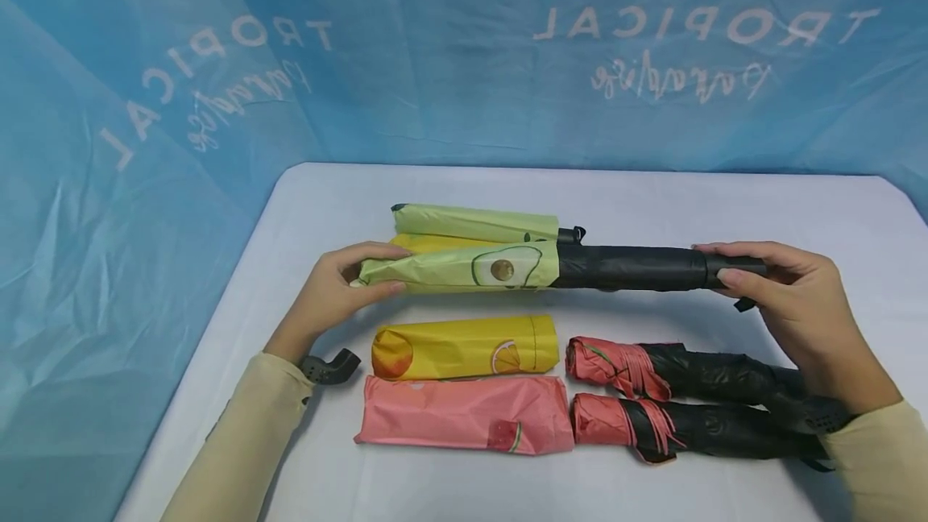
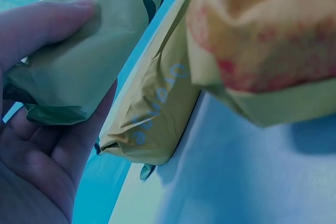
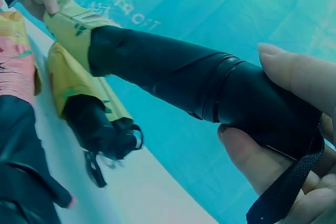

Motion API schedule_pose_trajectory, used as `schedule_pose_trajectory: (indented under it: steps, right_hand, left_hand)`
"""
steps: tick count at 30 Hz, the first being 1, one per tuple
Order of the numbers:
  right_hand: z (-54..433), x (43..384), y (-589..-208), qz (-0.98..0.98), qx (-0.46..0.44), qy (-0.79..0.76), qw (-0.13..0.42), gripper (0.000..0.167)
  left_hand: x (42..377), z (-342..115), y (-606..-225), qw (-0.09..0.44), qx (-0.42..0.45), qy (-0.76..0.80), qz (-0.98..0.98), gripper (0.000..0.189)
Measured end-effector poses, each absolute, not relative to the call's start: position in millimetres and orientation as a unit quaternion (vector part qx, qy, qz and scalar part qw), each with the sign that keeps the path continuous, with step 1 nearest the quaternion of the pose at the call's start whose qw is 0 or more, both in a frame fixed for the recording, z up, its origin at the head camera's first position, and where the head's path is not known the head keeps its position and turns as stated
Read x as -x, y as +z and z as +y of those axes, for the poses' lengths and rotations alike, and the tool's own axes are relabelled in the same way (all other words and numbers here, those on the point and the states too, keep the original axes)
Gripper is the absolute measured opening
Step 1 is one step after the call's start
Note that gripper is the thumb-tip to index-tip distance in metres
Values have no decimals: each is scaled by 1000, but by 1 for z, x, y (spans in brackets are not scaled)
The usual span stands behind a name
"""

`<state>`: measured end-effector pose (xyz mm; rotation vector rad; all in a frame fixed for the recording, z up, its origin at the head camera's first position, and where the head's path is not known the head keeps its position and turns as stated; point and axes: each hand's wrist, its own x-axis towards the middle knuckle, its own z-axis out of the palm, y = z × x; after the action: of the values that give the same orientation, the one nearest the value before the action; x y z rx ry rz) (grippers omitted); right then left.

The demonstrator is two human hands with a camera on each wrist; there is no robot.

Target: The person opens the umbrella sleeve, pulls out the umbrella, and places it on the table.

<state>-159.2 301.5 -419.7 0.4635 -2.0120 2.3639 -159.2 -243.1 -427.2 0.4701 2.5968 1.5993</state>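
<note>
A black folded umbrella (image 1: 631, 267) lies level above the table, its left part inside a light green avocado-print sleeve (image 1: 442, 271). My left hand (image 1: 341, 280) pinches the sleeve's closed end between thumb and fingers. At the other end, my right hand (image 1: 797, 276) grips the umbrella's handle (image 3: 262, 108), with a black wrist strap (image 3: 289, 192) hanging beside the fingers. Right behind lies another green sleeve (image 1: 471, 222) with a black handle poking out. A yellow sleeve (image 1: 409, 243) shows partly between the two green ones; the rest of it is hidden.
Nearer me on the white table (image 1: 319, 457) lie a yellow orange-print sleeve (image 1: 449, 349) and a pink watermelon-print sleeve (image 1: 464, 417). Two black umbrellas (image 1: 725, 373) with bunched pink sleeves at their left ends lie below my right forearm. A blue curtain (image 1: 464, 55) hangs behind.
</note>
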Motion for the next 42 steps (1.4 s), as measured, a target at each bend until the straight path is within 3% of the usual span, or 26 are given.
schedule_pose_trajectory:
  steps: [28,42]
  right_hand:
    - [338,148,-430,-650,-174,739,44,35]
    - [359,138,-448,-665,-156,728,48,34]
  left_hand:
    - [161,-252,-428,12,-157,509,846,39]
    - [161,-255,-434,35,-135,497,857,38]
